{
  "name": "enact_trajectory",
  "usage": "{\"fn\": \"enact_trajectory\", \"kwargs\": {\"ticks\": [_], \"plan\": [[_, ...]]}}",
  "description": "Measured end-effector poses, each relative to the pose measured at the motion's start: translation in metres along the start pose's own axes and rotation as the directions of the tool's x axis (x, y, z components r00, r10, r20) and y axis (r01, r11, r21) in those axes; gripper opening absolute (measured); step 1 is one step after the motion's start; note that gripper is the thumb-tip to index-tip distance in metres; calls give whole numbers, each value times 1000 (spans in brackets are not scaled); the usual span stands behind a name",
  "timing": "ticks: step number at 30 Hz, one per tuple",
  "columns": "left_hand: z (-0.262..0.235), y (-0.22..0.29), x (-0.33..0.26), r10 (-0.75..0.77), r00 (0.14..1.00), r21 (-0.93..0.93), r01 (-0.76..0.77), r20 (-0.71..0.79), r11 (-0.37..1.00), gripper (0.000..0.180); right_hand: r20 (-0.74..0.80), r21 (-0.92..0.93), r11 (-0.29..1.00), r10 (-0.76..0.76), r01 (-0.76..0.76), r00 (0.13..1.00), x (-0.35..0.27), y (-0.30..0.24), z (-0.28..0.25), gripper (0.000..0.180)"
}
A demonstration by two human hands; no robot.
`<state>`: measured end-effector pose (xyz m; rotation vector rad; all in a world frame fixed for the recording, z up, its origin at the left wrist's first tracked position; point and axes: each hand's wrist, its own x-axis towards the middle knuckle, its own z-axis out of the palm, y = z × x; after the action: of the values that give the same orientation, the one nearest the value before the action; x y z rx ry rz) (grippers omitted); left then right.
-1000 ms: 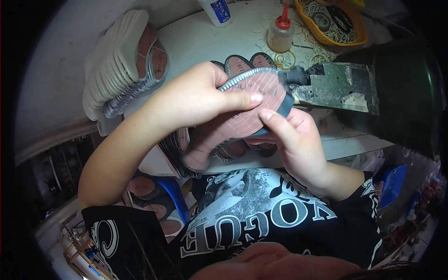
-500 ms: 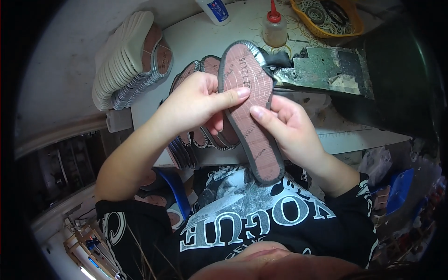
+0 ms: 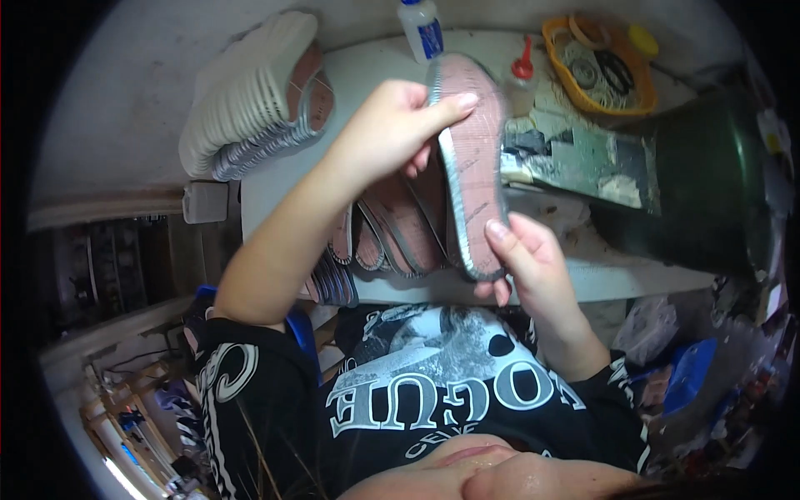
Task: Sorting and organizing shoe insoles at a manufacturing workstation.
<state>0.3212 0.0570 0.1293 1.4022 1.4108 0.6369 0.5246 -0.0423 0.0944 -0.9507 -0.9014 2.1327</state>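
Observation:
A shoe insole (image 3: 475, 171), pinkish-brown with fine pale lines and a grey-silver rim, is held upright over the table in both my hands. My left hand (image 3: 398, 125) grips its wide upper end, thumb flat on the face and fingers behind. At the narrow lower end, my right hand (image 3: 533, 254) pinches the edge between thumb and fingers. Below my left forearm, several similar insoles (image 3: 402, 233) lie overlapping on the table, partly hidden by the arm and the held insole. A small upright row of dark-edged pieces (image 3: 335, 285) stands at the table's near edge.
Stacked cream soles (image 3: 246, 92) lean at the far left. At the back are a white bottle with a blue label (image 3: 423, 35), a red-tipped squeeze bottle (image 3: 522, 87) and a yellow basket (image 3: 583, 98) of bands. A dark green machine (image 3: 687, 167) occupies the right side.
My right hand has slid from the insole's middle to its narrow end. My left hand has moved up toward the wide end. The insole stands higher and more upright; the whole view has shifted.

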Motion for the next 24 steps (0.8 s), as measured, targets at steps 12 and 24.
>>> {"fn": "enact_trajectory", "kwargs": {"ticks": [12,24], "plan": [[-65,-265,-146,-159,586,410,711,-794,571,69,110,-903,369,-297,221,949,36,49,40,49],[-28,-124,-159,-17,577,-167,-208,-817,964,95,99,-379,925,36,4,994,8,53,34,28]]}}
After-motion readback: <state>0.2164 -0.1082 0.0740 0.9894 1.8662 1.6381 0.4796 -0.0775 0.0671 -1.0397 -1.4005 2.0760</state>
